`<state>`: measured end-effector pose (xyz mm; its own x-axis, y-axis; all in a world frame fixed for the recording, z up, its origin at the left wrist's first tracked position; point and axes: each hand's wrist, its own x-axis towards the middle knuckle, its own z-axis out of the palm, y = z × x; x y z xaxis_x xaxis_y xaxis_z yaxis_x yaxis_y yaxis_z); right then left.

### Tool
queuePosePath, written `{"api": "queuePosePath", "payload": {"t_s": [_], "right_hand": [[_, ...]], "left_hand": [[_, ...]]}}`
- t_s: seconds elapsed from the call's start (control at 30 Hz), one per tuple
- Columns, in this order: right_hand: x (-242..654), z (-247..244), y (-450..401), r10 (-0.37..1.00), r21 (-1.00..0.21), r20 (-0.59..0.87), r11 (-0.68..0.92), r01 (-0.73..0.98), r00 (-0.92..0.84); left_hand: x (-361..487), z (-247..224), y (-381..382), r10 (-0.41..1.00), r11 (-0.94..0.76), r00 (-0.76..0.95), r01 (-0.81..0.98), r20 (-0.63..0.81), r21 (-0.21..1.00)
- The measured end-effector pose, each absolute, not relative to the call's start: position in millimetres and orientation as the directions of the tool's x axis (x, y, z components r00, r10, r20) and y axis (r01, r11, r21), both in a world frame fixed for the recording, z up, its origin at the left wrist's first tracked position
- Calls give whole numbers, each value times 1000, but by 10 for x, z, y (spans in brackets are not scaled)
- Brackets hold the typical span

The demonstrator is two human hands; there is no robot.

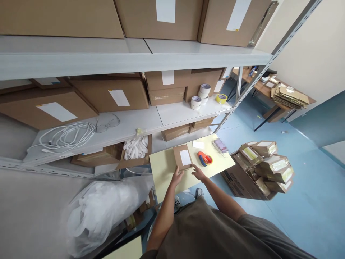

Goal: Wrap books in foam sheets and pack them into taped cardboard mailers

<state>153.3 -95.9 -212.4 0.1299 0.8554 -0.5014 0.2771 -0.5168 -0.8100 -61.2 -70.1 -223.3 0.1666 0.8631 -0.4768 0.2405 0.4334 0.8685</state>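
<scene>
A small brown cardboard box (178, 154) with a white label (185, 157) on top lies on the pale yellow tabletop (164, 180). My left hand (177, 175) grips its near edge towards the left corner. At the near right corner my right hand (198, 173) holds it lightly, the index finger against the edge and the other fingers partly curled. To the right of the box lies an orange-red and blue tape dispenser (205, 158). A white slip of paper (198, 145) lies behind the dispenser, and a blurred-out purple item (220, 146) sits farther right.
Metal shelves (134, 63) with large boxes rise in front of me. Tape rolls (196, 102) and a coiled white cable (67, 136) rest on the middle shelf. A carton heaped with packed boxes (250, 154) stands on the right, a big plastic bag (105, 212) on the left.
</scene>
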Motion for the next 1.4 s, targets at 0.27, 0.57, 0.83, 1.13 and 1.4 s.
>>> {"api": "queuePosePath", "payload": {"t_s": [0.27, 0.57, 0.83, 1.13, 1.4], "right_hand": [[1624, -2297, -1005, 892, -716, -428, -431, 549, 144], [2075, -2272, -980, 935, -529, -272, -343, 777, 228], [2841, -2434, -509, 866, -268, -468, -332, 904, 180], [3903, -2439, -493, 870, -227, -450, -331, 916, 203], [3725, -2257, 275, 937, -403, -343, -209, 891, 65]], "left_hand": [[-414, -2340, -793, 910, 317, 138, 376, -391, 871], [-88, -2395, -822, 913, 355, 30, 431, -407, 830], [54, -2084, -563, 925, 378, -267, 602, -269, 703], [902, -1683, 293, 984, 172, -109, 804, -144, 569], [1742, -2066, 1223, 925, 138, 90, 826, -369, 547]]}}
